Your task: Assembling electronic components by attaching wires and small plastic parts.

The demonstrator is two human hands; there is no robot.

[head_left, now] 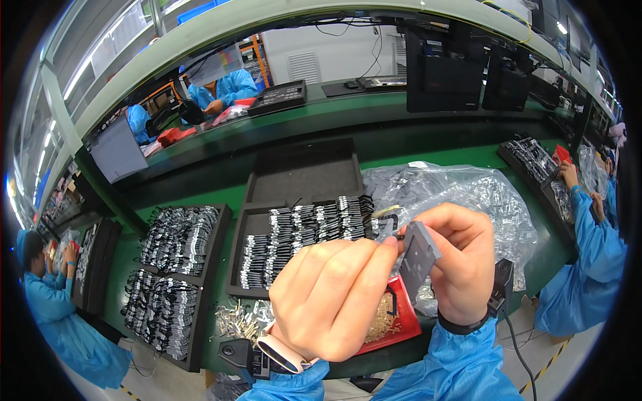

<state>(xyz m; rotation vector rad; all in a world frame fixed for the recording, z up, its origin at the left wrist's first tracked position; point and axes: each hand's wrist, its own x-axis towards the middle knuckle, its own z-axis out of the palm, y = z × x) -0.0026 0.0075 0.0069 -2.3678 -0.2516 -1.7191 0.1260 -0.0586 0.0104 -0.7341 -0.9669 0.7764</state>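
Above the bench's front edge, my right hand (465,260) grips a flat grey plate-like block (419,252), thumb and fingers closed at its edges. The block is tilted and its face has small recesses. My left hand (328,294) is closed, its thumb and fingertips pinched against the block's left side. A small dark piece shows at that pinch, and a thin black bent strip (390,211) sticks up just beyond; most of what the left fingers hold is hidden. Below the hands lies a red tray (409,329) with many tiny gold-coloured parts (382,322), partly covered by my left hand.
Ahead stands a black foam tray (251,220) with rows of black-and-silver parts (321,224). More trays (212,260) sit left. Loose metal pieces (241,321) lie beside my left wrist. Clear plastic bags (468,200) cover the right side. Co-workers in blue (582,267) sit around.
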